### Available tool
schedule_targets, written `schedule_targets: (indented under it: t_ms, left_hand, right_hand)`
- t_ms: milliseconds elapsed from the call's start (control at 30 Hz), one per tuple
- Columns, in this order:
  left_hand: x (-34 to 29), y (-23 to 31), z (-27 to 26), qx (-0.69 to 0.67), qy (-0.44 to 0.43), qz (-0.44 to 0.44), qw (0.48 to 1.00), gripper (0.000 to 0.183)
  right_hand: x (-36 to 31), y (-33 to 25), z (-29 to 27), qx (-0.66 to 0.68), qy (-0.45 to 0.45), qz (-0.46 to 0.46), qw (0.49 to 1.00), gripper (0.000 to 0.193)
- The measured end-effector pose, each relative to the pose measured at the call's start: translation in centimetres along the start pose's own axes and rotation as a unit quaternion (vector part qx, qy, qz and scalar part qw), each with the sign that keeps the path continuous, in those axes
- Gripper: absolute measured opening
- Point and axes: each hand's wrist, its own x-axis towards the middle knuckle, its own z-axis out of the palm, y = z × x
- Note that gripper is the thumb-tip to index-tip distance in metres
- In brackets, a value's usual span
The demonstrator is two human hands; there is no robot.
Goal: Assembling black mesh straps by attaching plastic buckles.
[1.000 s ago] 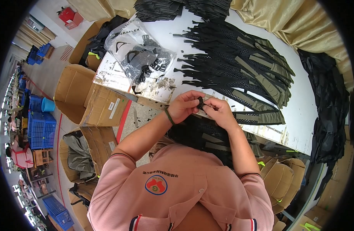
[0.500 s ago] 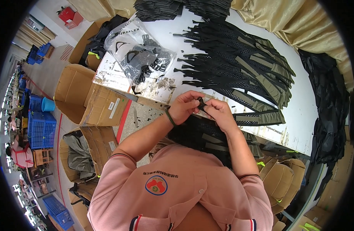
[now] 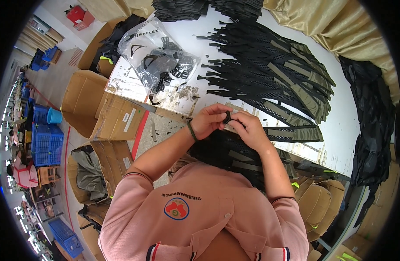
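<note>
Above the near edge of the table, my left hand (image 3: 209, 122) pinches a small black buckle (image 3: 227, 117) between thumb and fingertips. My right hand (image 3: 250, 128) meets it from the other side, its fingers curled and their tips at the buckle. Part of the buckle is hidden by my fingers, so its exact shape is unclear. Just right of my hands lies the nearest of the black mesh straps with olive panels (image 3: 291, 133). More dark straps (image 3: 226, 150) hang below the table edge, under my wrists.
A clear plastic bag (image 3: 141, 56) with black buckles lies on the white table (image 3: 200, 43), left of a spread row of mesh straps (image 3: 261, 65). Stacked black pieces (image 3: 180, 11) sit at the back. Cardboard boxes (image 3: 115, 119) stand left, another box (image 3: 319, 202) at lower right.
My right hand has shifted slightly; its thumb has drawn back and its fingers sit differently on the buckle. My left hand keeps its pinch in nearly the same place.
</note>
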Motion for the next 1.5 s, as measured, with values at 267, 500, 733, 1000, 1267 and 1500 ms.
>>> schedule_targets:
  t_ms: [267, 500, 733, 1000, 1267, 1500]
  left_hand:
    - [-0.1, 0.4, 2.2, 0.046, 0.067, 0.022, 0.996, 0.026]
    - [0.6, -2.2, 2.4, -0.128, 0.037, 0.036, 0.99, 0.015]
    - [0.4, -0.4, 4.1, 0.166, 0.127, 0.121, 0.97, 0.007]
    - [0.5, 0.0, 3.7, 0.148, 0.146, 0.141, 0.968, 0.007]
    - [0.0, -0.6, 4.6, 0.291, 0.099, 0.224, 0.925, 0.011]
    - [-0.7, -0.9, 3.9, 0.284, 0.031, 0.18, 0.941, 0.014]
  right_hand:
    - [-0.2, -0.4, 0.6, 0.053, 0.034, 0.054, 0.997, 0.023]
    - [-0.6, -1.0, -0.1, -0.049, 0.087, -0.022, 0.995, 0.011]
    - [-0.6, -2.0, 0.4, 0.024, 0.107, -0.037, 0.993, 0.009]
    - [-0.6, 0.2, 1.2, 0.323, 0.123, 0.164, 0.924, 0.023]
    - [-1.1, -0.5, 1.0, 0.369, 0.164, 0.176, 0.898, 0.026]
    - [-2.1, 0.1, 0.9, 0.279, 0.131, 0.167, 0.937, 0.025]
